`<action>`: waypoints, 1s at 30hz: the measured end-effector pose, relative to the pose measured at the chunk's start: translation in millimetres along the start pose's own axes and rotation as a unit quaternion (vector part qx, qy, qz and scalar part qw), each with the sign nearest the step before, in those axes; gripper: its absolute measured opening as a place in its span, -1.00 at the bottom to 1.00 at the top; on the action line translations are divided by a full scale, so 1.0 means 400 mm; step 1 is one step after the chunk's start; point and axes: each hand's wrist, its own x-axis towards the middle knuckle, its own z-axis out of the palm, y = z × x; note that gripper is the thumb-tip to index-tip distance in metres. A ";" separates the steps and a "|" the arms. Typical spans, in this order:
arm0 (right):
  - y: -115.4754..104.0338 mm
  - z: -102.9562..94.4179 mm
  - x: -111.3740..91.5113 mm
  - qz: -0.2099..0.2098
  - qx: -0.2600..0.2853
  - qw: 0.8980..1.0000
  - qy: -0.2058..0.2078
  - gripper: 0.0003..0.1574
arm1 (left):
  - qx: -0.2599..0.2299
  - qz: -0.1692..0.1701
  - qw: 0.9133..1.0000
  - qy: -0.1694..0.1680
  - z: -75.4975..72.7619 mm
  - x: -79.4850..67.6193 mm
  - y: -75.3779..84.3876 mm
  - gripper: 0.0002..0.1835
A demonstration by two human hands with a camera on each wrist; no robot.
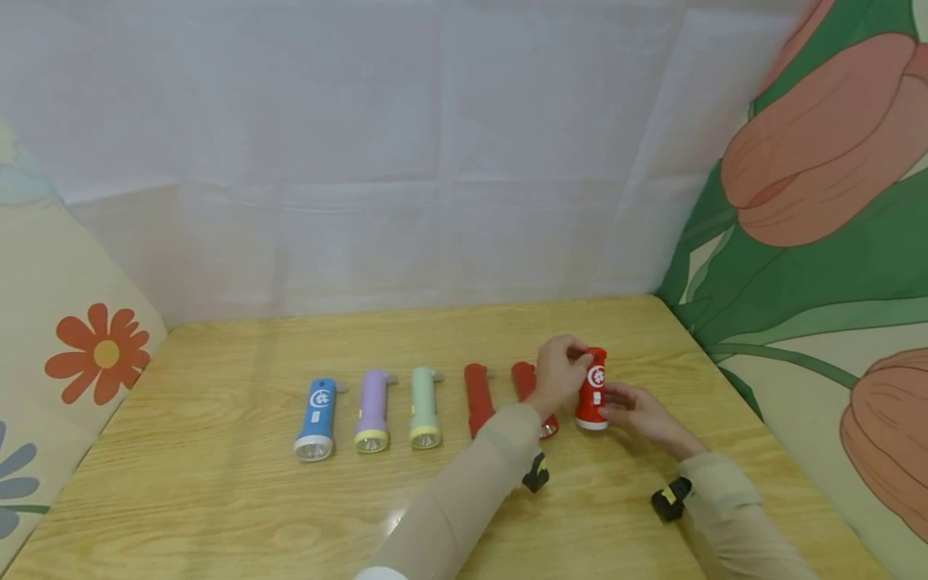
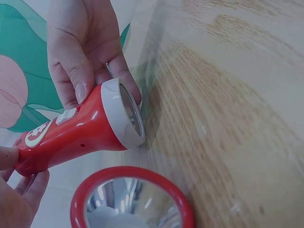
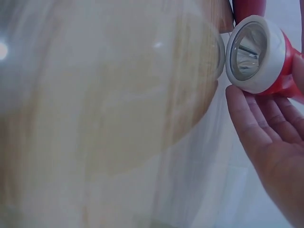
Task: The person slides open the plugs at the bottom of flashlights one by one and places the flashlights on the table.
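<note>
A red flashlight (image 1: 593, 395) with a white rim, a white emblem and a white switch is held at the right end of a row of flashlights. My left hand (image 1: 560, 374) pinches its narrow tail end between thumb and fingers. At the wide head, my right hand (image 1: 644, 411) has its thumb beside the switch (image 2: 66, 116) and its fingers behind and under the body. The lens faces the tabletop side, tilted, in the left wrist view. Close by lies another red flashlight (image 2: 130, 205) with a red rim, partly covered by the left arm in the head view.
On the wooden table (image 1: 239, 515) lie a blue flashlight (image 1: 316, 419), a purple one (image 1: 373, 407), a mint green one (image 1: 424, 407) and a further red one (image 1: 478, 395), side by side. A white cloth (image 1: 435, 161) hangs behind; flower-patterned panels (image 1: 834, 322) flank the table.
</note>
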 end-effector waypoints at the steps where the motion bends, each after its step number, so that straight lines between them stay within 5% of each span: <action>1: 0.000 0.000 0.000 -0.002 -0.002 1.000 0.002 -0.36 | -0.002 -0.001 1.000 -0.001 -0.001 -0.001 0.001 -0.95; 10: -0.005 0.007 0.004 -0.007 -0.044 0.999 0.027 -0.40 | -0.060 -0.010 0.998 0.009 -0.001 -0.003 -0.001 -0.92; 23: -0.004 0.006 0.004 0.003 -0.051 0.998 0.031 -0.39 | -0.150 -0.111 0.982 -0.006 -0.009 0.000 -0.004 -0.88; 30: -0.003 0.008 0.004 -0.006 -0.056 0.998 0.033 -0.40 | -0.153 -0.164 0.974 -0.017 -0.011 0.001 -0.001 -0.87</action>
